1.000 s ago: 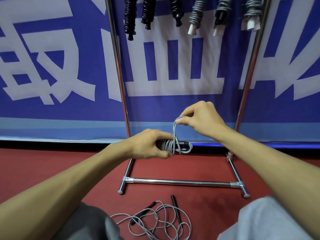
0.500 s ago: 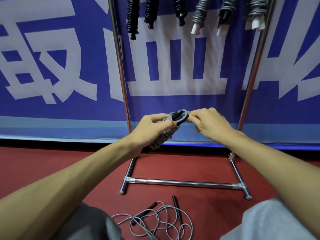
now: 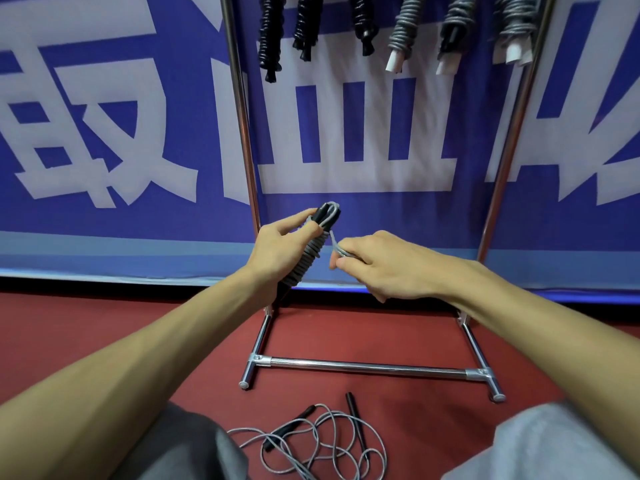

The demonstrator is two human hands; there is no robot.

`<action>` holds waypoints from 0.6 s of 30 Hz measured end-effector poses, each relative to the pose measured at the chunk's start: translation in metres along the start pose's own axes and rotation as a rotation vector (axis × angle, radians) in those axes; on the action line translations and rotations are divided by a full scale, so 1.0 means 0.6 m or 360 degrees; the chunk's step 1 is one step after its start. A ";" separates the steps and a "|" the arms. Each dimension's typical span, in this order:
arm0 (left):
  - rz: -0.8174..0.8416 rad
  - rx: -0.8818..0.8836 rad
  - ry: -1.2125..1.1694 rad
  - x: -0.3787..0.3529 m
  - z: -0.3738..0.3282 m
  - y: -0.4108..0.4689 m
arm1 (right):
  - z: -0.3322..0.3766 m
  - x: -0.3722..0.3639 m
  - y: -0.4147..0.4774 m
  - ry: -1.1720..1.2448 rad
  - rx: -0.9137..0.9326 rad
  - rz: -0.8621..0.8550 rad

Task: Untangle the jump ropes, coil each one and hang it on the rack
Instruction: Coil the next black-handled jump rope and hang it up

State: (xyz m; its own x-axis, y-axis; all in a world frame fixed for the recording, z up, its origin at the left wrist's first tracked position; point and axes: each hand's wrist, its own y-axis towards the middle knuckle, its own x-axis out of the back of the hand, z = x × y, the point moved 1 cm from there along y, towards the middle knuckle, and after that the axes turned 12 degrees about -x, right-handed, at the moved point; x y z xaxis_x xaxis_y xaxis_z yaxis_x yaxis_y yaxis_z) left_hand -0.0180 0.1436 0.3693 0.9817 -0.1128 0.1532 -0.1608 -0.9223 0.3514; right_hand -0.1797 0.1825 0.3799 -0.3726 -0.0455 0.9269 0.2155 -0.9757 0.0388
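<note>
My left hand (image 3: 277,251) grips a coiled grey jump rope (image 3: 313,249), its cord wound tightly round the black handles and tilted up to the right. To its right, my right hand (image 3: 377,263) pinches a short loop of the same grey cord (image 3: 336,247) that comes off the bundle. A second grey rope (image 3: 311,441) with black handles lies tangled on the red floor between my knees. The chrome rack (image 3: 367,366) stands in front of me, with several coiled ropes (image 3: 401,26) hanging from its top, black ones on the left and grey ones on the right.
A blue banner (image 3: 104,133) with large white characters hangs behind the rack. The rack's two uprights (image 3: 242,109) rise on either side of my hands. My knees in grey fabric (image 3: 540,445) fill the bottom corners.
The bundle turned from lying level to tilted upright in my left hand. My right hand came down from the bundle's top end and drew a loop of cord out to the right.
</note>
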 end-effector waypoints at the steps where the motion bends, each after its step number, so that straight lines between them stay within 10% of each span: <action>1: 0.0014 -0.0015 0.0020 0.000 0.001 0.000 | -0.004 0.002 -0.001 -0.0017 0.0034 -0.0041; 8: 0.0131 0.0031 0.0162 0.002 0.010 0.004 | -0.007 0.010 0.001 0.0506 0.0089 -0.0421; 14: 0.0337 0.0164 0.0119 -0.006 0.004 0.000 | -0.012 0.036 -0.002 0.2160 0.0098 0.0149; 18: 0.0408 0.0219 0.0114 -0.007 0.003 -0.001 | -0.022 0.035 0.006 0.2393 0.0129 0.0175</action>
State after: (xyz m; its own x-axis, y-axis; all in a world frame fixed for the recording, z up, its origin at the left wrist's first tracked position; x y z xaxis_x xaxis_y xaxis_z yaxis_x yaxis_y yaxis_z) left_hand -0.0218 0.1440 0.3671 0.9004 -0.3264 0.2875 -0.3823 -0.9092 0.1650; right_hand -0.1988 0.1753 0.3945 -0.8911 -0.3351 -0.3060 0.3322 -0.9411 0.0632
